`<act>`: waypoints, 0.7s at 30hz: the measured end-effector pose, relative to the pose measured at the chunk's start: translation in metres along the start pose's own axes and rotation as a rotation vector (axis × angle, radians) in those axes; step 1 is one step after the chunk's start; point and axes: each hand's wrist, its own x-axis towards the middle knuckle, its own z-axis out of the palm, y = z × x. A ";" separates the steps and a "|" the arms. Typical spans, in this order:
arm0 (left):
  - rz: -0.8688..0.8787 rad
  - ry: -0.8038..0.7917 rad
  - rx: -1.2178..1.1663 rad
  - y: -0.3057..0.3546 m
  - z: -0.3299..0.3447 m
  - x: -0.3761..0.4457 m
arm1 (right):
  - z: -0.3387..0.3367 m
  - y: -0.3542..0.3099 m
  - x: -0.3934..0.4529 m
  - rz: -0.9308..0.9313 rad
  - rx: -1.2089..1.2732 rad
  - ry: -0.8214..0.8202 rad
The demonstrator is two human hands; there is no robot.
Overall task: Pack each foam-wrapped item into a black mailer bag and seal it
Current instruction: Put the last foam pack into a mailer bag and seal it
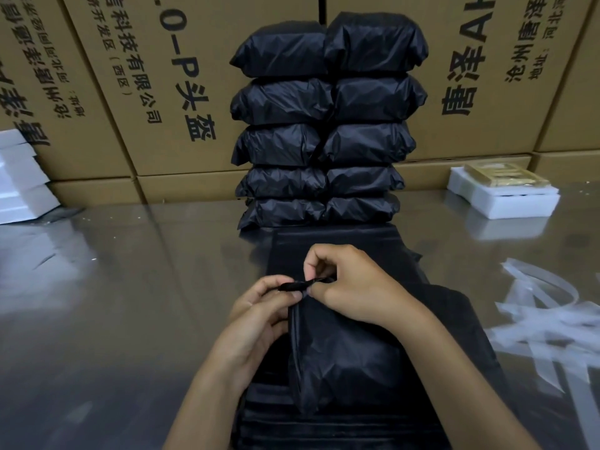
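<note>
Both hands, left hand (259, 306) and right hand (349, 287), pinching black mailer bag (344, 352) mouth, glossy steel table (130, 287), packed bags (324, 125) stacked at 12 o'clock, cardboard boxes (146, 76) behind, foam tray (503, 193) at 2 o'clock, peeled strips (545, 319) at 3 o'clock

mailer bag (341, 352): crinkled black plastic | table (113, 303): glossy metal | boxes (136, 92): matt cardboard

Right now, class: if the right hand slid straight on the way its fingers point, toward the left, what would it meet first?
The left hand. The right hand pinches the black mailer bag at its top edge, fingers pointing left, and the left hand's fingertips pinch the same edge directly beside them, seemingly almost touching.
</note>
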 end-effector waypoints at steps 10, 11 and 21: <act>0.249 0.049 0.223 0.001 0.002 0.000 | -0.004 -0.001 -0.006 -0.067 0.017 -0.088; 0.257 0.040 0.211 0.002 0.002 -0.001 | -0.003 -0.002 -0.006 -0.065 0.033 -0.072; 0.350 -0.078 0.220 0.001 -0.002 0.002 | -0.008 0.004 -0.006 -0.087 0.121 -0.076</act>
